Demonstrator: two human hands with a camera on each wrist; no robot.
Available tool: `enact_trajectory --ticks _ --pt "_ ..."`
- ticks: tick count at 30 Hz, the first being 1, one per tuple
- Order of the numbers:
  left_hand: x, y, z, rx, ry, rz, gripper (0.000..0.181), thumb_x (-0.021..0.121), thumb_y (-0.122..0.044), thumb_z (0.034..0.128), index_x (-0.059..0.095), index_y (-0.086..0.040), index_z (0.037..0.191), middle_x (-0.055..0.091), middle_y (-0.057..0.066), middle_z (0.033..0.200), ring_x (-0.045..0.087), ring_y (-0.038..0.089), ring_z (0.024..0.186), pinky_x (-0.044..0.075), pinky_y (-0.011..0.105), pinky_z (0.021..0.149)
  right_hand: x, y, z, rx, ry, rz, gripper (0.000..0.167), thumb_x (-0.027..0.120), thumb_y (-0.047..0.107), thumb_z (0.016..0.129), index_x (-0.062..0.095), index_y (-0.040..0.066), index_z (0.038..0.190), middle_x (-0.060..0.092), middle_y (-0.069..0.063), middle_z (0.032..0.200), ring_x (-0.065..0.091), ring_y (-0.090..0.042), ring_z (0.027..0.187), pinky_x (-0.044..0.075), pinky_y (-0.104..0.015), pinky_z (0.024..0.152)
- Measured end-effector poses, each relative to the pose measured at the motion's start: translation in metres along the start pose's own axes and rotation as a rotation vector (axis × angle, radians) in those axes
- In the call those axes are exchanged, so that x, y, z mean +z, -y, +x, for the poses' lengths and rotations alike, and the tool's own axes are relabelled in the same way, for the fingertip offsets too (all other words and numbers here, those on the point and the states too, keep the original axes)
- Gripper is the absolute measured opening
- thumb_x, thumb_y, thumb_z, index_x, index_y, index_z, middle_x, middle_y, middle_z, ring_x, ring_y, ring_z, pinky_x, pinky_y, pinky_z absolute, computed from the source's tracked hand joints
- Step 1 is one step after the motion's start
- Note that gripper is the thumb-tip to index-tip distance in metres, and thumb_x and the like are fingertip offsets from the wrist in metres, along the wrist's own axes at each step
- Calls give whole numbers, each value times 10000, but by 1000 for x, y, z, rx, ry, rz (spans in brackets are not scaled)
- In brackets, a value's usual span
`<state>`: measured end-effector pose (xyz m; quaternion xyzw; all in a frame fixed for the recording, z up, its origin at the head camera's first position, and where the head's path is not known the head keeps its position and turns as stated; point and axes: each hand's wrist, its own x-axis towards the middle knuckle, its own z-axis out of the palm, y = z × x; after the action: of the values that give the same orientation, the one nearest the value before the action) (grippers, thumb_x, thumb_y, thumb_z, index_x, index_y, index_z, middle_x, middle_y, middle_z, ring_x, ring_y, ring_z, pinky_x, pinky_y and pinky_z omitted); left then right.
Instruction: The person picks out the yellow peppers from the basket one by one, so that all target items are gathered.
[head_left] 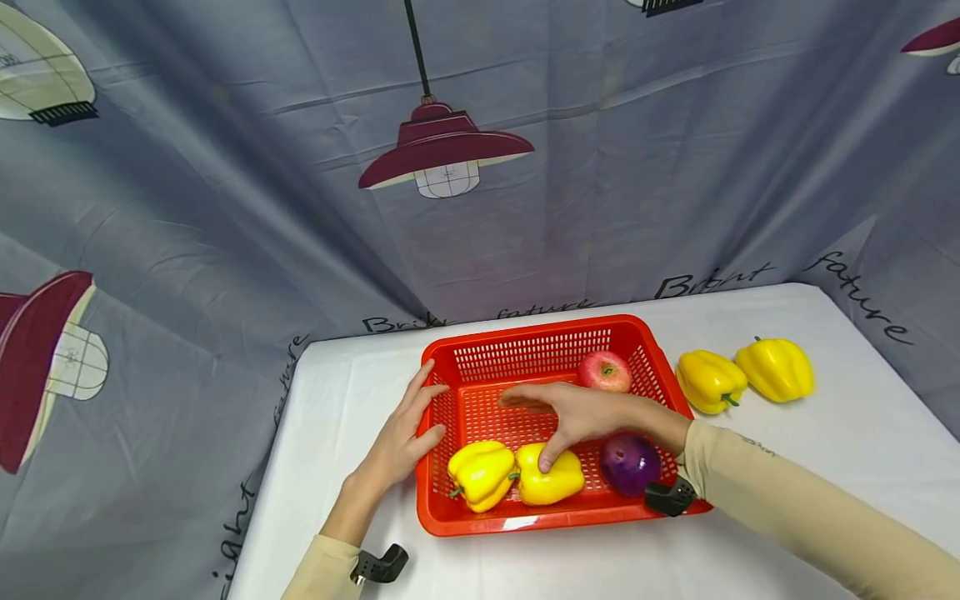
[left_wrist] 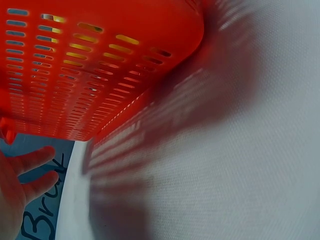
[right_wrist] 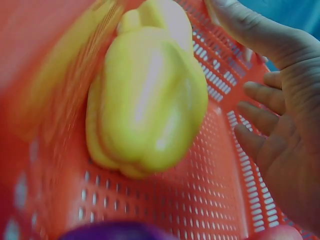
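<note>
Beige sleeve (head_left: 810,508) nearest the head camera, right forearm crossing the red basket (head_left: 540,523). Right hand (head_left: 581,412) above the basket's interior, thumb and fingers spread wide, nothing held. Thumb overlaps one yellow pepper (head_left: 562,483); second yellow pepper (head_left: 480,477) just beside it, between the two hands. Purple round item (head_left: 628,463) under the right wrist; pinkish-red fruit (head_left: 600,367) just beyond that hand. Left hand (head_left: 393,446) at the basket's near-side end, fingertips over the rim, thumb well apart from them, holding no produce. Two more yellow peppers (head_left: 776,371) on the white worktop (head_left: 757,467), to the right of the right hand. Left wrist view: slotted basket wall close up, yellow showing through; left hand's digits parted, contact with the wall cannot be told. Right wrist view: peppers inside the basket, a visible gap between the larger-looking one and the right hand's loosely spread fingers.
</note>
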<state>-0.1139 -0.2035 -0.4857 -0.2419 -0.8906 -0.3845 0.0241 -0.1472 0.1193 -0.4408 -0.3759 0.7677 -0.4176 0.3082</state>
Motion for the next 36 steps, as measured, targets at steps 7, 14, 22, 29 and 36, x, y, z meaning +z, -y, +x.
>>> enact_trajectory --ticks 7,14,22,29,36 --pt "0 2 -1 9 -1 -2 565 542 -215 849 531 -76 1397 152 -39 1675 341 258 1440 386 600 1047 9 -5 26 -2 68 70 985 887 251 766 333 37 1552 423 -26 1558 384 -193 1427 301 -385 1153" --pt "1 1 1 18 10 -16 561 546 -213 855 521 -92 1402 142 -25 1679 335 233 1445 366 587 1069 17 -10 44 1 157 183 1003 892 213 758 314 -6 1548 403 -129 1562 404 -252 1418 313 -392 1147" --pt "1 1 0 19 4 -19 572 542 -222 853 520 -70 1404 147 -17 1678 344 256 1439 376 603 1052 25 -15 63 36 205 166 1048 905 315 724 332 3 1545 445 -66 1539 437 -183 1384 352 -329 1116" --pt "1 1 -1 21 -7 -19 569 547 -220 851 516 -74 1400 159 -7 1675 333 291 1448 376 622 1046 33 -17 73 58 238 174 1006 904 264 730 354 23 1536 479 -33 1502 477 -174 1342 376 -301 1090" --pt "0 0 -1 14 2 -24 569 543 -230 854 516 -77 1401 146 -29 1676 307 257 1461 359 603 1069 36 -16 75 60 238 182 986 898 228 735 360 11 1532 489 -40 1489 495 -139 1307 380 -298 1088"
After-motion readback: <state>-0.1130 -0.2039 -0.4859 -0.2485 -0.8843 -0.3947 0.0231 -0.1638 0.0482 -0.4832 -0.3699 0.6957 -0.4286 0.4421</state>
